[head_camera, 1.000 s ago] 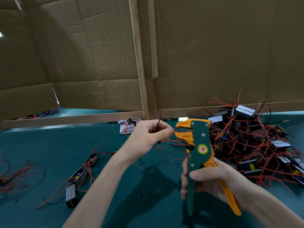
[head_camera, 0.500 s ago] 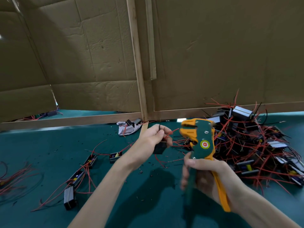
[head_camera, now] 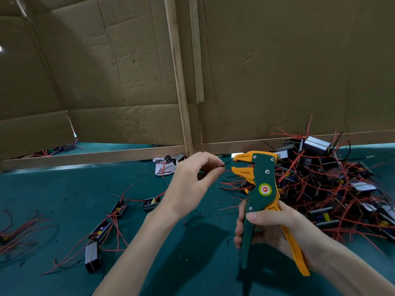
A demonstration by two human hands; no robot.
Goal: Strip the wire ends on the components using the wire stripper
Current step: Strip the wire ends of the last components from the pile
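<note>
My right hand (head_camera: 269, 227) grips the handles of a green and orange wire stripper (head_camera: 261, 189), held upright with its orange jaws open and pointing left. My left hand (head_camera: 192, 184) pinches a thin black wire (head_camera: 224, 164) between thumb and fingertips, its end a short way left of the jaws. The component that the wire belongs to is mostly hidden inside the hand. A big pile of small black boxes with red and black wires (head_camera: 333, 184) lies on the green table (head_camera: 64, 189) at the right.
Several components with red wires (head_camera: 102, 229) lie in a row at the left. A white bag (head_camera: 164, 167) lies near the back. Cardboard walls on a wooden frame (head_camera: 179, 82) close off the rear. Bits of stripped insulation dot the table.
The stripper has tipped back upright and come nearer to the camera. My left hand has raised the black wire toward the open jaws.
</note>
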